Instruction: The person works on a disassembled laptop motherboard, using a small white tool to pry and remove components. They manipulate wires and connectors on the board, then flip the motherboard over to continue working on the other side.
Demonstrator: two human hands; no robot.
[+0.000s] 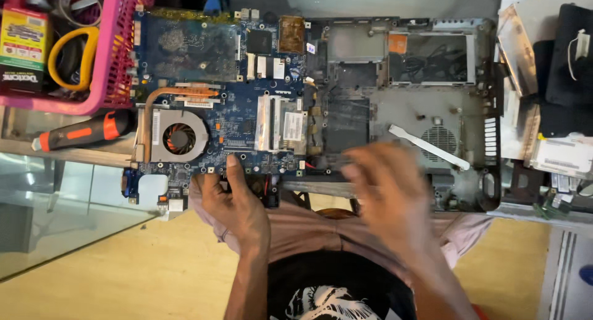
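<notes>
A blue laptop motherboard [228, 110] with a round cooling fan [179, 138] and copper heat pipe lies on the left half of an open grey laptop base [432, 97]. My left hand [231, 199] grips the board's near edge, thumb on top. My right hand [389, 190] is blurred with motion over the base's near edge, fingers spread, holding nothing that I can see. A white plastic pry tool [429, 147] lies on the base just beyond my right hand.
A pink basket [117, 60] with tape rolls stands at the far left. An orange-and-black screwdriver [80, 131] lies by it on the glass table [62, 202]. Loose parts and a black cover [568, 54] crowd the right side.
</notes>
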